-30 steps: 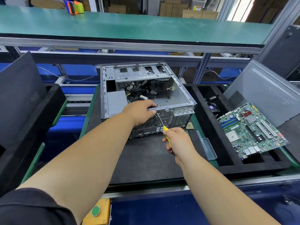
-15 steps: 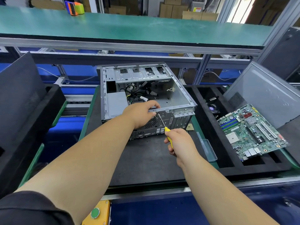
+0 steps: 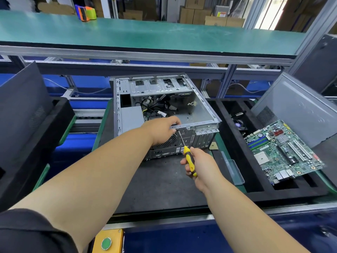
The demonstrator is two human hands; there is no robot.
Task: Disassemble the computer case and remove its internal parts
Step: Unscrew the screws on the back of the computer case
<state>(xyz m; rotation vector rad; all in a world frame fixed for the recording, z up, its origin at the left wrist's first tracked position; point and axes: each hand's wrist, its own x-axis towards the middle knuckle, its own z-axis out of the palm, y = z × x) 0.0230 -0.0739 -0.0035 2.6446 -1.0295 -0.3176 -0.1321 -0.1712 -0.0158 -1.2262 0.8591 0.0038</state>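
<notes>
1. Computer case [image 3: 198,114] lying on its side on the dark mat [image 3: 160,181] at bench centre, open side up, rear panel facing the camera
2. Inside: tangle of black cables [image 3: 156,108] near the middle, grey power supply [image 3: 131,117] at the left, drive bays [image 3: 158,84] along the far end
3. Left hand [image 3: 161,129] gripping the near top edge of the case, fingers curled over the rail
4. Right hand [image 3: 198,165] wrapped around the yellow-and-black screwdriver [image 3: 188,159], shaft angled up, tip against the rear panel just below the rail and just beside the left hand
5. Clear plastic tray [image 3: 234,170] on the mat, to the right of the right hand
6. Motherboard [image 3: 284,152] lying tilted on the black foam tray [image 3: 235,143] at the right, well apart from the case
7. Grey side panel [image 3: 299,110] leaning behind the motherboard
8. Green button on a yellow box [image 3: 106,242] at the bench's near edge
</notes>
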